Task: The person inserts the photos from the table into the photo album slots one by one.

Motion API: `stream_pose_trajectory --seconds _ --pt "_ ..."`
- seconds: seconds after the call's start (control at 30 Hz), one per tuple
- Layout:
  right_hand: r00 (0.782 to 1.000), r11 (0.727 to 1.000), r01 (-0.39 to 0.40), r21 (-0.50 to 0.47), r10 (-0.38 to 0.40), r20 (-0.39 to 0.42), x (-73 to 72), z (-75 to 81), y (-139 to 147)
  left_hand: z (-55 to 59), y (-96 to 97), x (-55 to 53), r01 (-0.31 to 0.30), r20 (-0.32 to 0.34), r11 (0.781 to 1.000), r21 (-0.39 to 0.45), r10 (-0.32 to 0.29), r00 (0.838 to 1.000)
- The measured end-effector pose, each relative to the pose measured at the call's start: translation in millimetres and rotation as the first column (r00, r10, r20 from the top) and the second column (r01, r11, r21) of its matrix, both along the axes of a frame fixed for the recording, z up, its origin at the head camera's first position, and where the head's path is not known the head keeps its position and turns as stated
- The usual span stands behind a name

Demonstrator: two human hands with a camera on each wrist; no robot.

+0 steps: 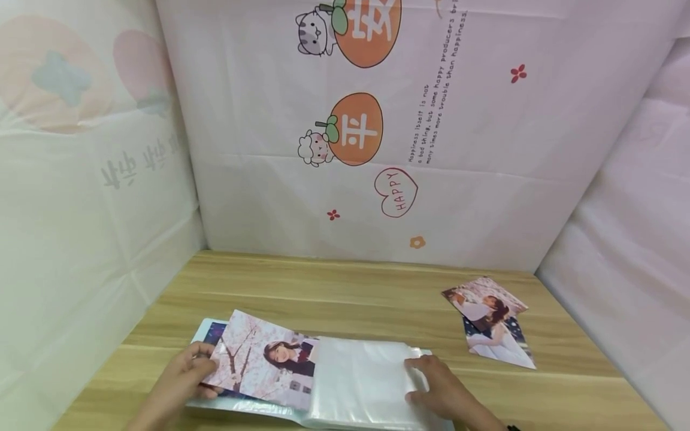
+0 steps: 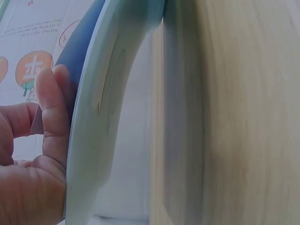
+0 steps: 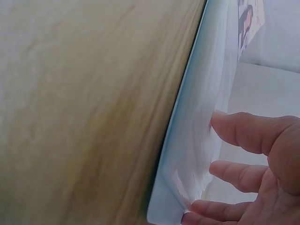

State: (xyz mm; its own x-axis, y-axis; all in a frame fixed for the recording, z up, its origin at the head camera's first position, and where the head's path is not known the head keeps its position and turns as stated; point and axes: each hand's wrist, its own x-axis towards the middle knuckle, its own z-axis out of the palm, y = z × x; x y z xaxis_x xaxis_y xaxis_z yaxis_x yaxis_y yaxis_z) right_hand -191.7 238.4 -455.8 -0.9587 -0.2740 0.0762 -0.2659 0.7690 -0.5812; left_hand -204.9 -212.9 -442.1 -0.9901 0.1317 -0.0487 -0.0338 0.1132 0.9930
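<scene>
An album [image 1: 253, 407] lies spread on the wooden table, its clear plastic pages [image 1: 361, 380] on the right side. Over its left side lies a photo [image 1: 253, 359] of a person among pink blossoms, its right end meeting the clear pages. My left hand [image 1: 185, 374] pinches the photo's left edge between thumb and fingers; the left wrist view shows this hand [image 2: 44, 126] beside the pale cover [image 2: 101, 93]. With fingers spread, my right hand [image 1: 442, 386] rests at the pages' right edge. Its fingertips [image 3: 218, 119] touch the plastic in the right wrist view.
Two overlapping photos, an upper one [image 1: 485, 302] and a lower one [image 1: 501, 344], lie on the table [image 1: 345, 293] at the right. White printed cloth [image 1: 259, 197] hangs at the back, with more cloth along both sides.
</scene>
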Motion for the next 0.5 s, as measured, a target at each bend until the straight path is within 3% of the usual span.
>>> stream_pose_trajectory --seconds 0.17,0.5 --pt "1.000 1.000 -0.003 0.014 0.003 -0.014 0.7 0.3 -0.3 2.8 -3.9 0.7 -0.063 0.007 0.998 -0.021 0.063 0.998" --pt "1.000 1.000 0.006 0.010 -0.006 -0.017 0.3 0.1 0.0 10.6 3.0 1.1 -0.046 0.016 0.998 -0.040 0.047 0.999"
